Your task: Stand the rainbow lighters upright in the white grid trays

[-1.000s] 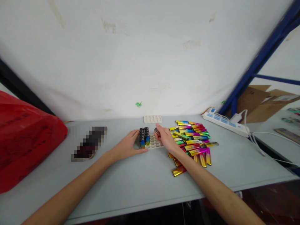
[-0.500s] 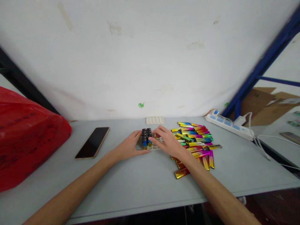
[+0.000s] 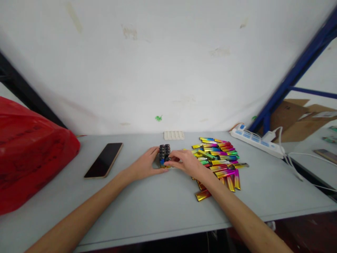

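Two short rows of upright lighters (image 3: 162,154) with black tops and shiny coloured bodies stand in a small white tray, which is mostly hidden now. My left hand (image 3: 144,165) steadies the tray from the left, thumb along the front and fingers at the far side. My right hand (image 3: 184,161) pinches a black-topped lighter (image 3: 168,159) at the front of the second row. To the right lies a loose pile of rainbow metallic lighters (image 3: 218,163), partly behind my right forearm.
A second white tray with round hollows (image 3: 174,135) lies by the wall. At left are a phone (image 3: 104,160) and a red plastic bag (image 3: 31,154). A white power strip (image 3: 256,140) with cables runs along the right, near a cardboard box (image 3: 292,117) and blue frame (image 3: 267,121).
My right hand has moved slightly toward me and now pinches at the front of the second row. My left hand stays in place.
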A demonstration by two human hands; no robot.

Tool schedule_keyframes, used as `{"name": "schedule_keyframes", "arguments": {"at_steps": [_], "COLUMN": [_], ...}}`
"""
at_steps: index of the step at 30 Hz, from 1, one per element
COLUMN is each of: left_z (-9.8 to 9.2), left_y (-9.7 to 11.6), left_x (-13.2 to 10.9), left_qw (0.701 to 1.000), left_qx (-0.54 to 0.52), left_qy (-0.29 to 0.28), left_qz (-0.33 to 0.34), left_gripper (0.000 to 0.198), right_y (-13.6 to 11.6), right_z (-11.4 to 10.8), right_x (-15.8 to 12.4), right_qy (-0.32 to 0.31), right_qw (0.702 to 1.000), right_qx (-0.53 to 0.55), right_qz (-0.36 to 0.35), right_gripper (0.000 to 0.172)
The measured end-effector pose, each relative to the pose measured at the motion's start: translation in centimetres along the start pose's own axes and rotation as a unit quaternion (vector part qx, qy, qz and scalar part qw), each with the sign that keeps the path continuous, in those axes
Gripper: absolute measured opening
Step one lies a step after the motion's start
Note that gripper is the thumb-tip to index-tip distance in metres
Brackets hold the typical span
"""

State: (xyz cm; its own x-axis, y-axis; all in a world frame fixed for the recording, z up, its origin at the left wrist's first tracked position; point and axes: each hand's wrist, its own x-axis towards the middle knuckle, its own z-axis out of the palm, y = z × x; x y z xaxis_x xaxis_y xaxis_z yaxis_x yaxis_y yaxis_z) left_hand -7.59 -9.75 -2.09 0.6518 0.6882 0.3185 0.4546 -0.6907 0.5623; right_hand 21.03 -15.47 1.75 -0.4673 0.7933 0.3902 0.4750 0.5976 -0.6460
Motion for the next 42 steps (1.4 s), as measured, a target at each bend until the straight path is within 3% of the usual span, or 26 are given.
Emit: {"name": "schedule_keyframes", "arguments": {"at_steps": [4, 11, 15, 18, 23, 33, 37, 42], "left_z": [0.0, 0.2, 0.2, 0.3, 0.3, 0.5, 0.5, 0.4], "left_y": [-0.2, -0.8, -0.8, -0.7, -0.5, -0.9, -0.8, -0.9], "left_x": [0.0, 0.0, 0.0, 0.0, 0.0, -0.1, -0.1, -0.1], "left_qw": [1.0, 1.0, 0.999, 0.999, 0.999, 1.0, 1.0, 1.0], "left_qx": [0.004, 0.02, 0.021, 0.019, 0.022, 0.019, 0.022, 0.023], "left_qy": [-0.002, 0.006, 0.004, 0.004, 0.006, 0.013, 0.011, 0.01], "left_qz": [-0.006, -0.013, -0.025, -0.029, -0.033, -0.01, -0.013, -0.017], "left_gripper": [0.084, 0.09, 0.096, 0.096, 0.096, 0.093, 0.094, 0.095], "right_y": [-0.4, -1.2, 0.5, 2.6, 5.1, 5.8, 5.6, 4.6], "right_z": [0.3, -1.1, -3.1, -4.3, -5.6, -6.1, -5.7, -5.5], "right_x": [0.3, 0.5, 0.2, -0.4, -1.4, -1.8, -1.5, -1.0], "right_qy": [-0.004, -0.008, 0.044, 0.036, -0.039, -0.028, 0.018, 0.115], "right_qw": [0.995, 0.964, 0.935, 0.922, 0.933, 0.962, 0.956, 0.959], "right_qx": [-0.095, -0.224, -0.293, -0.321, -0.301, -0.234, -0.228, -0.167], "right_qz": [0.037, 0.143, 0.192, 0.213, 0.194, 0.136, 0.185, 0.196], "right_gripper": [0.041, 0.055, 0.042, 0.03, 0.03, 0.022, 0.005, 0.019]}}
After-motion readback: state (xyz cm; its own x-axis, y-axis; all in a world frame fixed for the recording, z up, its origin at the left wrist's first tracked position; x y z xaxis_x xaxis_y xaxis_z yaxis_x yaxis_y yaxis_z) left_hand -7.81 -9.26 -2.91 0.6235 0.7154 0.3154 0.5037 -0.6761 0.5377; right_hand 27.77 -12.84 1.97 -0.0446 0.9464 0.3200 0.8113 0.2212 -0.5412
